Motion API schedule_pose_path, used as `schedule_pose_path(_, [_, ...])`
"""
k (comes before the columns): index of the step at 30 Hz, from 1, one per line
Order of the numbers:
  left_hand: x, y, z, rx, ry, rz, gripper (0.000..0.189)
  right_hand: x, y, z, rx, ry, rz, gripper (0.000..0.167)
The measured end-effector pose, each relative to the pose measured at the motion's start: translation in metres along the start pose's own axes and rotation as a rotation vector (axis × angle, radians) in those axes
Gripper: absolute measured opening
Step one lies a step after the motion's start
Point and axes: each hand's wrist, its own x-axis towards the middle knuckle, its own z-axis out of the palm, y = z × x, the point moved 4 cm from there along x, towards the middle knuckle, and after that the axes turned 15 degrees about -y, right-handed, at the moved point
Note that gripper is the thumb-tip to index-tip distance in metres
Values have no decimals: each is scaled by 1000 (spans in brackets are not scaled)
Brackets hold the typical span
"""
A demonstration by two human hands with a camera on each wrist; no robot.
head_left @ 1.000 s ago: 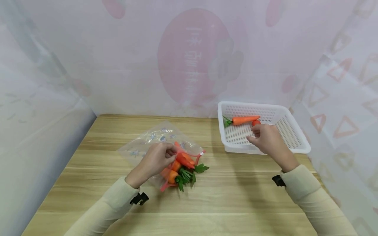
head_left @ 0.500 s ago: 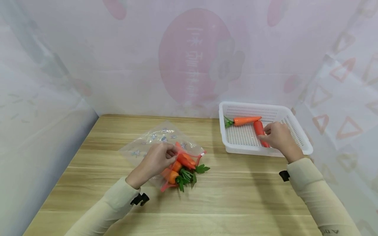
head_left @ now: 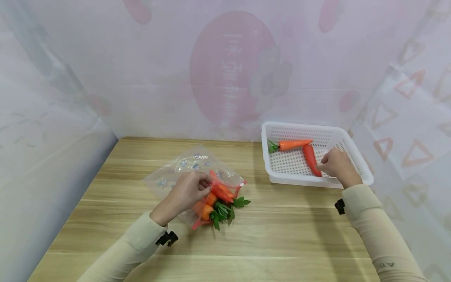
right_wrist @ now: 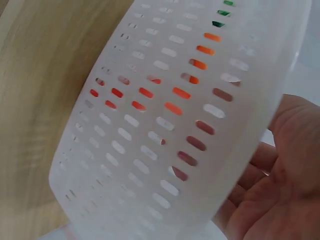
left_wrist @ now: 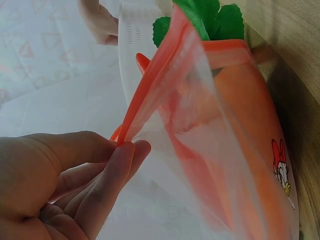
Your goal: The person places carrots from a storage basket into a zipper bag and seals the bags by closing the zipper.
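Note:
My left hand (head_left: pixel 184 191) pinches the red zip edge (left_wrist: pixel 145 95) of a clear zip bag (head_left: pixel 197 157) between thumb and fingers, lifting it. Inside the bag's mouth lie orange carrots (head_left: pixel 206 211) and a red chili pepper (head_left: pixel 221 191); green tops stick out. On the right, my right hand (head_left: pixel 339 165) reaches into a white plastic basket (head_left: pixel 299 181). Its fingertips are right at the lower end of another red chili pepper (head_left: pixel 310 157) on the basket floor. In the right wrist view the basket wall hides those fingertips, and I cannot tell whether they pinch it.
An orange carrot (head_left: pixel 294 144) with a green top lies along the basket's back side. Both bag and basket rest on a wooden table (head_left: pixel 267 235). Printed white sheets (head_left: pixel 158 78) enclose its back and sides.
My right hand has shifted right within the basket, uncovering the red chili pepper that it mostly hid before. The left hand and the bag stay put.

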Motion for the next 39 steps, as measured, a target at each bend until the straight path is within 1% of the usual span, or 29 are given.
schedule_pose_path(4, [0, 0, 0, -1, 0, 3, 12, 6, 7, 4, 9, -40, 42, 42])
schedule_pose_path(9, [-1, 0, -1, -2, 11, 19, 11, 12, 17, 10, 51, -95, 104, 33])
schedule_pose_path(15, [-1, 0, -1, 0, 17, 28, 10, 14, 24, 15, 84, -124, 130, 40])
schedule_pose_path(21, [-2, -1, -1, -1, 13, 25, 11, 16, 29, 20, 113, -146, 155, 41])
schedule_pose_path(23, [-2, -1, -1, 1, 14, 25, 11, 17, 29, 21, 104, -149, 161, 42])
schedule_pose_path(28, [-2, -1, -2, -1, 19, 27, 11, 17, 28, 22, 37, -168, 161, 38])
schedule_pose_path(34, [-2, -2, -1, -8, 14, 22, 11, 22, 27, 23, 29, -183, 162, 35])
schedule_pose_path(39, [-2, -2, -1, -16, 13, 32, 12, 26, 28, 25, 26, -185, 161, 30])
